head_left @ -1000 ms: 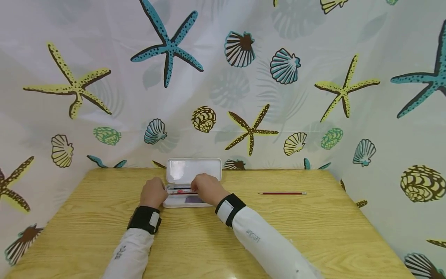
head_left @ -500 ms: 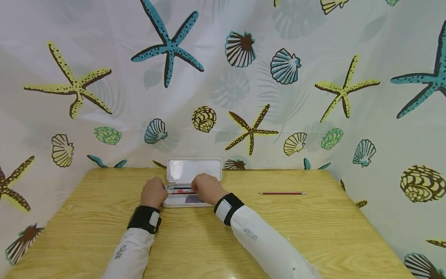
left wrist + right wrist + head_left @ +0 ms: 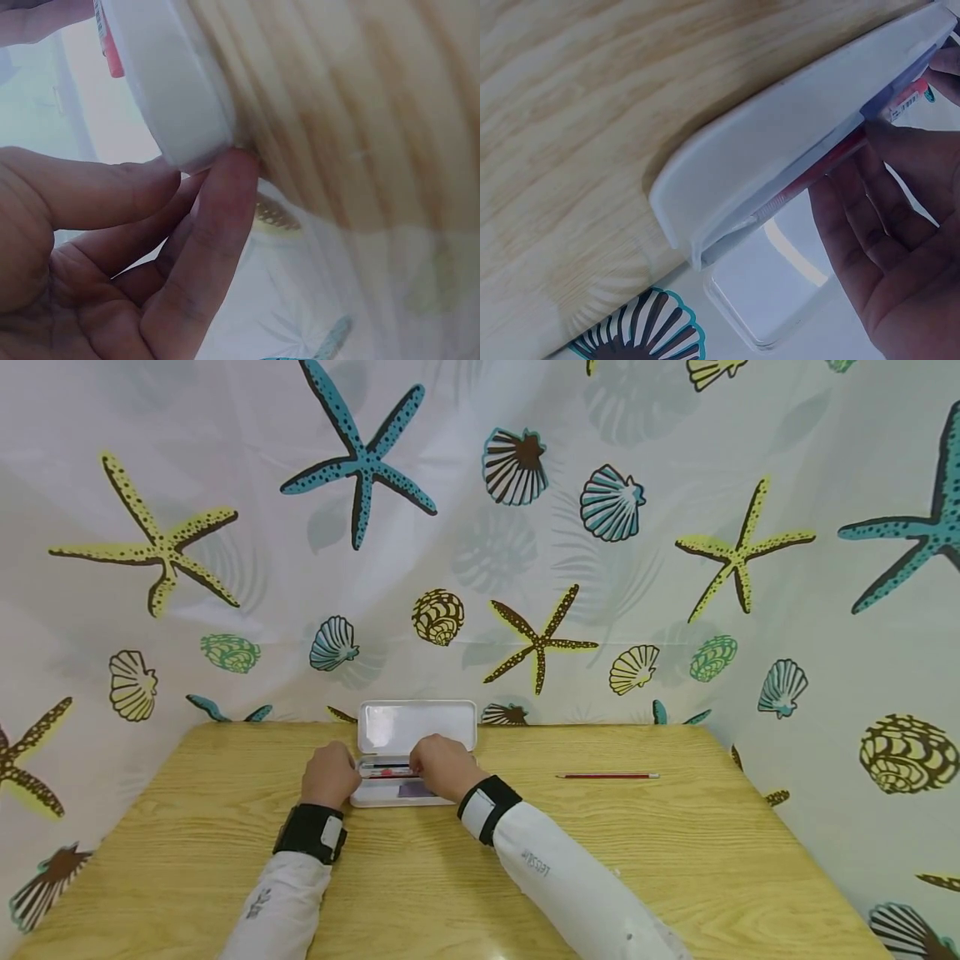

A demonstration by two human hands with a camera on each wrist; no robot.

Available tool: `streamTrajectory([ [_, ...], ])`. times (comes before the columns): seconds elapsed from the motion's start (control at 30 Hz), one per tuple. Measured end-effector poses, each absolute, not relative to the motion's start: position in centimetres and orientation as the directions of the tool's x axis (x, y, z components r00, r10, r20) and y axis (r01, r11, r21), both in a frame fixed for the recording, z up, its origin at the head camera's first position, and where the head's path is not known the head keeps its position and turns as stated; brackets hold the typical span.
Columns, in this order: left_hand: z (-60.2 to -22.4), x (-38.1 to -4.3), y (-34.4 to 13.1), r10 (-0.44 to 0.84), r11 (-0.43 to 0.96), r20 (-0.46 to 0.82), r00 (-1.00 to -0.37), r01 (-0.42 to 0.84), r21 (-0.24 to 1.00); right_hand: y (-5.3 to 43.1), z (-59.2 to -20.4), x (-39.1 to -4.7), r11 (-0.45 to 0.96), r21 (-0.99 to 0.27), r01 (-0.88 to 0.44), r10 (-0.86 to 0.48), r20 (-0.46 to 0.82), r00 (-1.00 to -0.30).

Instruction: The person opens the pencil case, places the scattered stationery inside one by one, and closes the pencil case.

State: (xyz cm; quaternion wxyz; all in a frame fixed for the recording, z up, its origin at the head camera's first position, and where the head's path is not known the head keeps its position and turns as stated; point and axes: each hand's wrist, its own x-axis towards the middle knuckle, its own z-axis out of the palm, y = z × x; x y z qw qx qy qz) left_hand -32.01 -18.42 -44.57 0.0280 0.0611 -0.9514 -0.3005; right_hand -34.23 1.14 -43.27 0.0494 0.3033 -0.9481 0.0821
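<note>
A white pencil case lies with its lid raised at the back of the table. My left hand pinches the case's left end; in the left wrist view its thumb and finger meet at the white corner. Over the right part of the case, my right hand reaches inside. There its thumb and fingers pinch a red pen with a ribbed clear grip, seen in the right wrist view. A dark slim stick and a purple flat piece also lie in the case.
A red pencil lies on the wooden table, to the right of the case. Behind the table hangs a white curtain printed with starfish and shells.
My right wrist and forearm have shifted slightly left. The left hand, the case and the pencil on the table stay where they were.
</note>
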Motion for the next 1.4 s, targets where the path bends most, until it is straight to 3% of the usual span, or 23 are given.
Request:
streamTrajectory([
  [0.8,-44.6,-32.0,-18.5,-0.13,0.808,0.021,-0.991,-0.093,0.582,2.3,-42.9,-34.2,0.805,-0.205,-0.557,-0.548,0.103,-0.83],
  [1.4,-44.8,-32.0,-18.4,-0.129,0.812,0.043,-0.991,-0.081,0.578,4.3,-40.7,-32.8,0.73,-0.327,-0.6,-0.586,0.152,-0.796],
])
